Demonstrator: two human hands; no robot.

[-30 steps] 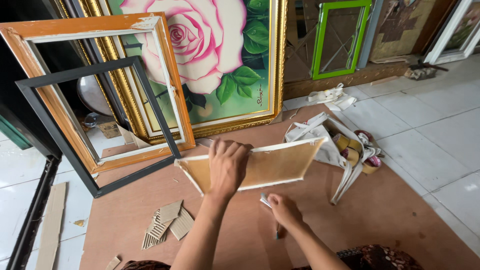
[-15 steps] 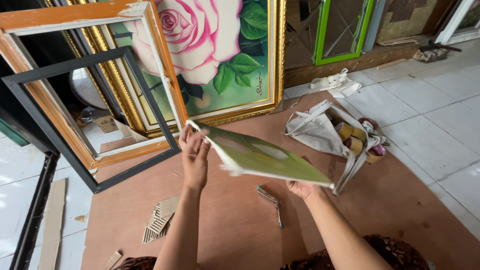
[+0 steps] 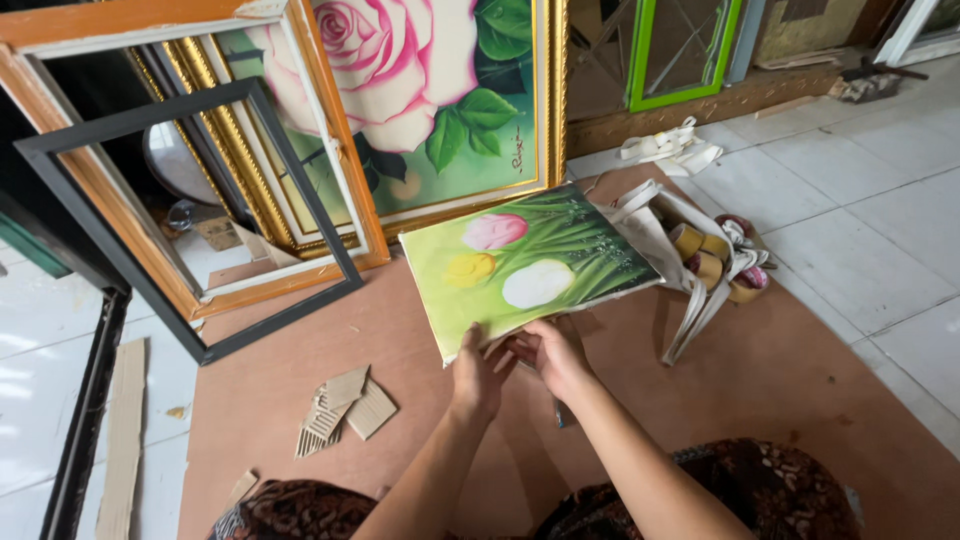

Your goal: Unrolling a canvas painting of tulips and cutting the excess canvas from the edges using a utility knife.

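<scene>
Flipped since half a second ago, the tulip painting (image 3: 525,262) now shows its painted face, a pink, a yellow and a white tulip on green, where its edge and plain back showed before; both hands have come down to its near edge, the left having left the far corner; the canvas lies tilted, its near corner raised in the hands above the brown hardboard sheet (image 3: 300,380) on the floor, its far right corner over the cloth bag (image 3: 690,280).

Hidden or hard to read: the fingertips of both hands go under the canvas, so how the fingers curl beneath cannot be told; a thin dark tool (image 3: 562,413) on the board is mostly covered by the right forearm; the tape rolls (image 3: 700,255) in the bag are half buried in cloth; the large rose painting (image 3: 420,90) in its gilt frame is cut off at the top, and the empty orange frame (image 3: 330,160) and black frame (image 3: 190,330) leaning before it mask its left side.

Left hand (image 3: 478,372): forearm rising from below, grip closed on the canvas's near edge, thumb on top; right hand (image 3: 552,352): just beside it, touching, grip likewise closed on the same edge, knuckles up; corrugated cardboard scraps (image 3: 340,410) lie to the left, apart from both.
</scene>
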